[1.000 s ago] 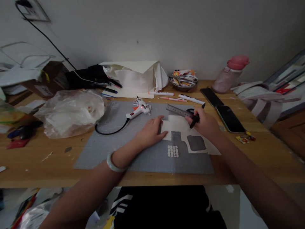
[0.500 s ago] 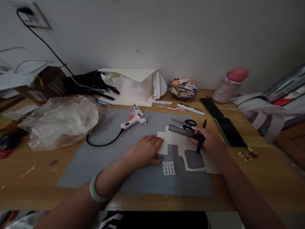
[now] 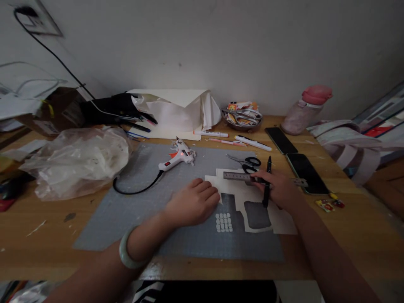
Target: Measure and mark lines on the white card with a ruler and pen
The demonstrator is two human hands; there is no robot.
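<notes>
My left hand [image 3: 195,202], with a pale bangle at the wrist, rests at the left edge of a white paper sheet [image 3: 235,185]. Its fingers are curled closed over the sheet's corner, and the thumb is hidden. My right hand [image 3: 277,189] is closed around a metal ruler [image 3: 236,176] and an upright black pen [image 3: 267,193]. The ruler lies across the upper part of the sheet, which has a rounded cut-out near the right hand. Small white cut pieces [image 3: 224,222] sit in rows below. Black-handled scissors [image 3: 248,161] lie just behind the ruler.
A white glue gun [image 3: 178,156] with its light on lies on the grey mat [image 3: 148,219], its cord curving left. A plastic bag [image 3: 82,162] is at left. Two phones [image 3: 307,174], a pink-lidded bottle [image 3: 304,109], markers [image 3: 252,143] and a filled bowl [image 3: 242,118] stand around.
My left fingers have curled in from a flatter spread and moved slightly right. The ruler has swung to lie more nearly level, and the paper sheet has shifted slightly.
</notes>
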